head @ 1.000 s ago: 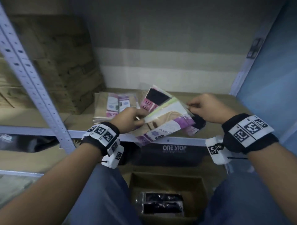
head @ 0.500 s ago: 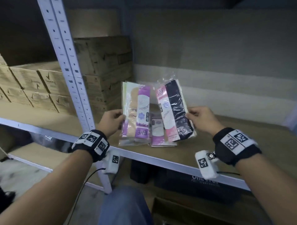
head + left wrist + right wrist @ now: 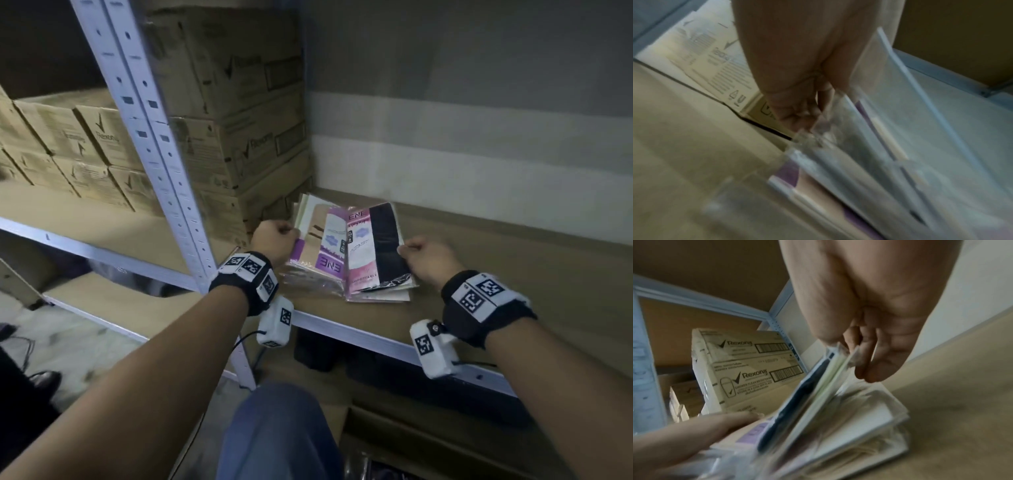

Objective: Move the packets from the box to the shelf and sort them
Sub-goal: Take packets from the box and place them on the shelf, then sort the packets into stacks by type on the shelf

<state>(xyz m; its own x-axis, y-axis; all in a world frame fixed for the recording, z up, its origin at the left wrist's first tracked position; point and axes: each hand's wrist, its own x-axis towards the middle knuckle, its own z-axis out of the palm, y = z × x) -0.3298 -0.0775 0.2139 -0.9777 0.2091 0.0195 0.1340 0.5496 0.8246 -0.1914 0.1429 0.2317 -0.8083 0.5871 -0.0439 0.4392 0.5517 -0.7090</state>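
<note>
Two bundles of clear plastic packets sit low over the brown shelf (image 3: 513,260). My left hand (image 3: 274,236) grips the left edge of the beige-and-purple packets (image 3: 318,246), also blurred in the left wrist view (image 3: 859,162). My right hand (image 3: 428,253) pinches the right edge of the pink-and-black packets (image 3: 376,253); in the right wrist view its fingers (image 3: 875,363) hold that bundle (image 3: 818,402) tilted over more packets lying on the shelf. The open cardboard box (image 3: 411,442) stands on the floor below, mostly out of frame.
Stacked brown cartons (image 3: 233,113) fill the shelf's left back corner, right beside the packets. A perforated metal upright (image 3: 147,137) stands left of my left wrist. More cartons (image 3: 68,147) sit on the neighbouring shelf. My knee (image 3: 281,431) is below.
Both bundles, held upright and facing me half a second ago, have been lowered flat toward the shelf. Earlier still, they were one fanned bunch held between both hands.
</note>
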